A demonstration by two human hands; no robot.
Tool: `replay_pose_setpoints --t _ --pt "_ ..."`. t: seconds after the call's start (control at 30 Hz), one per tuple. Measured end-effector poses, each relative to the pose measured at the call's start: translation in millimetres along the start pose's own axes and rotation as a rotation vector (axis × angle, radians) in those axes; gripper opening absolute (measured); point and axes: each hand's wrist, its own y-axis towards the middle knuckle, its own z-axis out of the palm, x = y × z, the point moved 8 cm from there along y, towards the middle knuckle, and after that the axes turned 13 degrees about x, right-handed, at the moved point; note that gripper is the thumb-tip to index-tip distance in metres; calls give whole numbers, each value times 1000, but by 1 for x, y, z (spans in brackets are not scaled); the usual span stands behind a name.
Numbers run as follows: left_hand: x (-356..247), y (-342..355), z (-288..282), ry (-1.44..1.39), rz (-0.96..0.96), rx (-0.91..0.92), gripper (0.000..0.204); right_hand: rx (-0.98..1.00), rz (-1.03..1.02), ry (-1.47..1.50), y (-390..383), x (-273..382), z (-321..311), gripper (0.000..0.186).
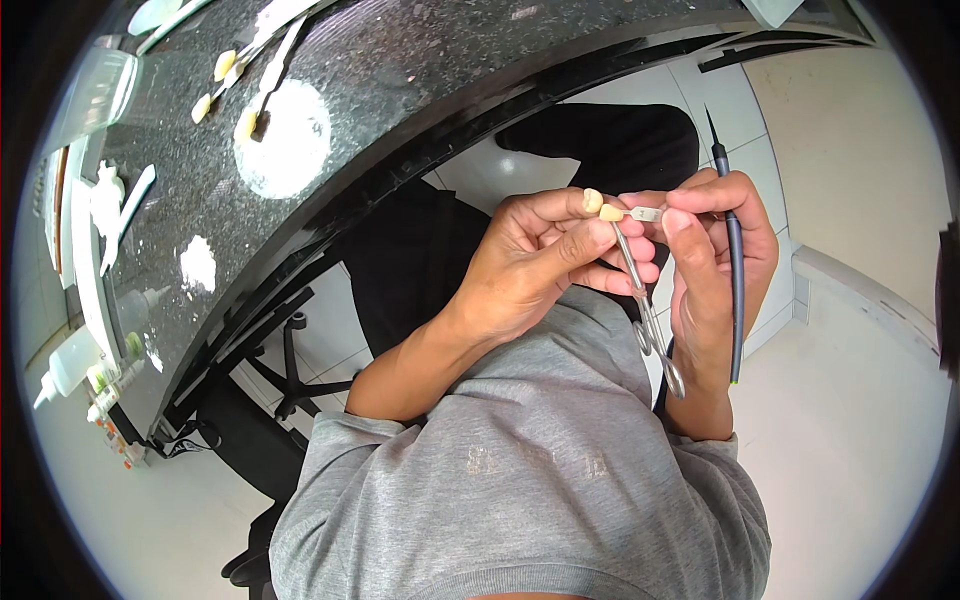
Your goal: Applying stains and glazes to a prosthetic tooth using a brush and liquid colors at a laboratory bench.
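Nearest the camera, saw a crumpled grey short-sleeved fabric shirt (520, 460) filling the lower middle. Beyond, at upper left, made out a black speckled stone countertop (400, 90), well apart from the work. Found the left hand (525, 250) and the right hand (710, 250) close together, just past the shirt.

Noted a slender dark blue brush-like tool (737, 290) tucked along the right hand, black point away from the body. Saw a silver scissor-handled metal clamp (631, 268) in the left hand, thumb and fingers narrowed about the upper shaft, long axis steep, ring handles slanting toward the body and rightward. Found a small flat silver metal tab (645, 214) pinched between right thumb and forefinger, long axis almost level, ending leftward in a cream tooth-shaped tip (611, 214). Just up and left of that, saw a yellowish-cream tooth-shaped crown (592, 200), left of the right fingertips and nearer the left hand, beside its forefinger and thumb.

Could not tell touching from mere overlap between tip and crown. Lost the clamp's ends behind thumb and tip, so could not confirm any bite on the crown. Could not make out fine surface detail on either.
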Motion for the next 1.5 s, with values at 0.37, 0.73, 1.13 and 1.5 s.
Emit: replay_pose_setpoints --t 0.37,0.73,1.13,1.5 --pt "-12 -13 11 41 56 3 21 63 -42 39 -1 9 13 5" --pt "-15 -66 -7 3 -2 -171 19 -63 167 296 -30 -36 26 16" --pt "-18 -164 -57 -200 136 -410 19 329 598 610 -40 -105 129 7" --pt "-31 -197 -57 -136 286 -429 27 480 619 489 -42 -102 180 13"
